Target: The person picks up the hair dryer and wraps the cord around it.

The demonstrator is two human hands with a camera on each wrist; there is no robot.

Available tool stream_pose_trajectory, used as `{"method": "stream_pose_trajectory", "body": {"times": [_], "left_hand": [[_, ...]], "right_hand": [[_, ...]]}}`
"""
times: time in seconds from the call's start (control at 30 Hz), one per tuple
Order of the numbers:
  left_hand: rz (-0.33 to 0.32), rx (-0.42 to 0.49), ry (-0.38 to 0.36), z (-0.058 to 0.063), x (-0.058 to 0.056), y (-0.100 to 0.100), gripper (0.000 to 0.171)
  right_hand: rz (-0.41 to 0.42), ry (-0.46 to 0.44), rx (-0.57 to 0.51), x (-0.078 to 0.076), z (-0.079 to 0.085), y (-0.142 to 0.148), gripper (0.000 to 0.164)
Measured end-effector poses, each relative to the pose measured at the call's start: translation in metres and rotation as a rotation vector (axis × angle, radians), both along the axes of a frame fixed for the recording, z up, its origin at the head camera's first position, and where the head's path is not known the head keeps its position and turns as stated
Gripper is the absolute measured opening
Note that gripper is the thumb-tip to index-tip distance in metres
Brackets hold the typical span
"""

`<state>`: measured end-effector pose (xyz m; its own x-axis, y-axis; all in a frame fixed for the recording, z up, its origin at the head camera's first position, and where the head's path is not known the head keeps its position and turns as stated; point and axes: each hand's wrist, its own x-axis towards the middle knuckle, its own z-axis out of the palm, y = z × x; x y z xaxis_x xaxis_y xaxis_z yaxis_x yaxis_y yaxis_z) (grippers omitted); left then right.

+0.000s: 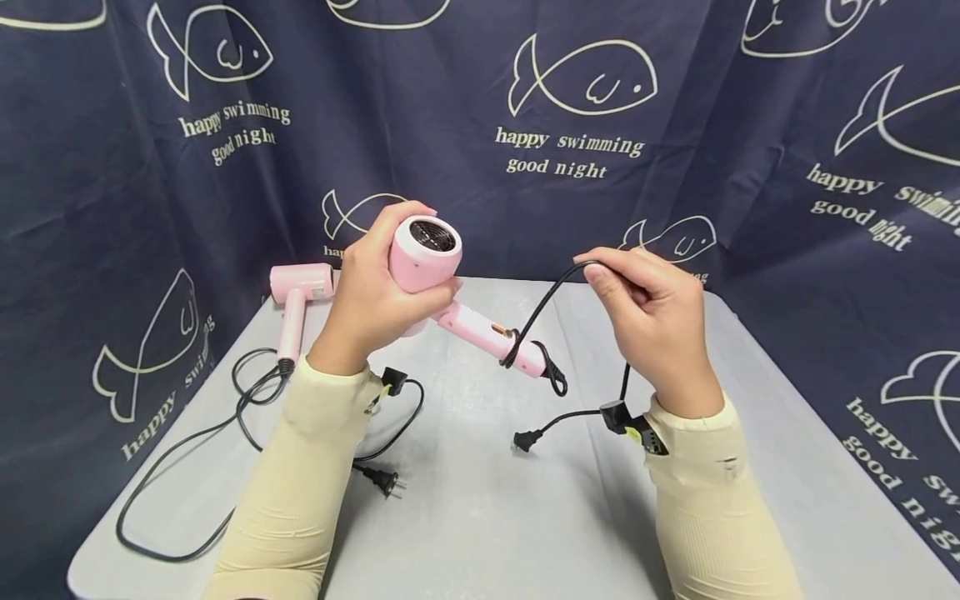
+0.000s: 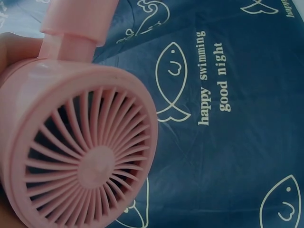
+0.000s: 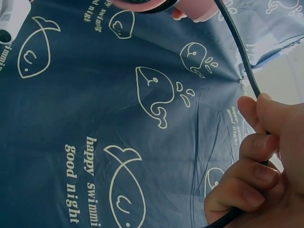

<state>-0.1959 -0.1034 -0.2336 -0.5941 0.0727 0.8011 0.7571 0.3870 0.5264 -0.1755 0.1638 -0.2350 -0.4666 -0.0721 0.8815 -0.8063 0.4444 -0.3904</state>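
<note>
In the head view my left hand [image 1: 367,292] grips the round pink head of a hair dryer [image 1: 423,267], raised above the table. Its handle slants down to the right, with black cord looped round its lower end. The left wrist view shows the dryer's slatted pink intake grille [image 2: 95,166]. My right hand [image 1: 652,308] pinches the black cord [image 1: 551,292] between thumb and forefinger, at about the dryer's height. Curled fingers [image 3: 247,190] also lie round the cord in the right wrist view. A plug [image 1: 527,440] on a cord hangs or lies below, left of the right wrist.
Another pink hair dryer [image 1: 300,292] lies at the table's back left. Its black cord [image 1: 150,467] loops over the left side, and a two-pin plug [image 1: 384,481] lies beside my left forearm. Dark blue fish-print curtains [image 1: 577,208] surround the grey table [image 1: 480,533].
</note>
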Motion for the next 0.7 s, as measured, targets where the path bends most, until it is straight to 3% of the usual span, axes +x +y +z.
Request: {"method": "stream_pose_trajectory", "body": {"times": [0.33,0.7], "left_hand": [[-0.188,0.098,-0.073,0.005,0.005,-0.003,0.06],[-0.211,0.225,-0.047,0.009,0.011,-0.005,0.062]], "right_hand": [[-0.031,-0.088,0.023,-0.005,-0.004,-0.002,0.011],[-0.077,-0.184,0.117,-0.015,-0.014,-0.005,0.014]]}}
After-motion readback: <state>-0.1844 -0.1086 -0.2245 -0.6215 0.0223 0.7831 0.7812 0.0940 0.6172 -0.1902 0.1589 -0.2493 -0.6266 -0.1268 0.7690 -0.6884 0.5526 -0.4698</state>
